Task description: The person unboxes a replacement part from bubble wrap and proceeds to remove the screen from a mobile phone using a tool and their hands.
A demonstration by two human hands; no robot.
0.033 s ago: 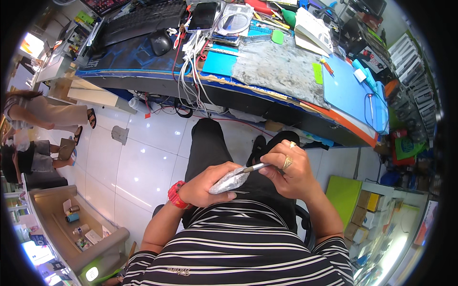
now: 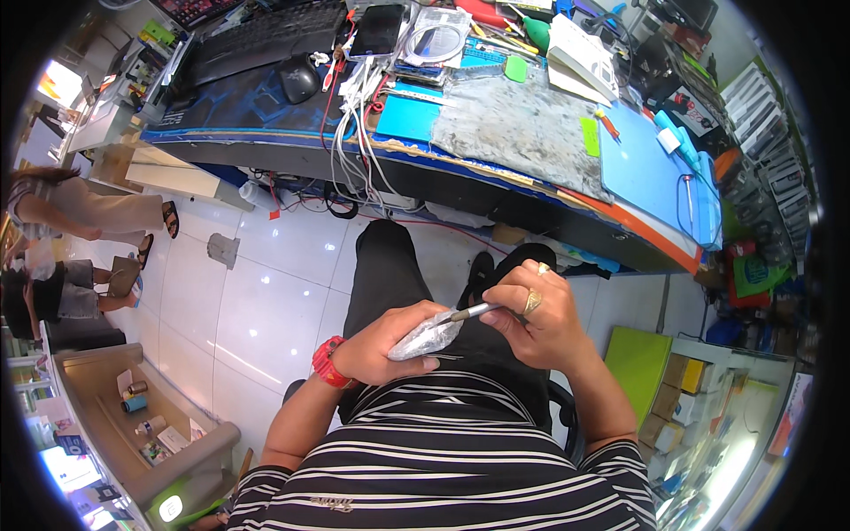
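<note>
Above my lap, my left hand (image 2: 390,343) is closed around a small, flattish packet (image 2: 428,339) with a crinkled, shiny, clear-silver surface, like plastic wrap. What lies inside the packet I cannot make out. Between the thumb and fingers of my right hand (image 2: 538,320) is a slim grey pen-like tool (image 2: 474,311). Its dark tip points left and meets the packet's upper edge; whether it goes in or only touches, I cannot tell.
A cluttered workbench (image 2: 496,168) spans the space ahead, with a stained grey mat (image 2: 522,115), a computer mouse (image 2: 299,81) and white cables (image 2: 352,133) hanging over its edge. Two people (image 2: 88,212) are at far left. A beige open box-like unit (image 2: 208,447) stands lower left.
</note>
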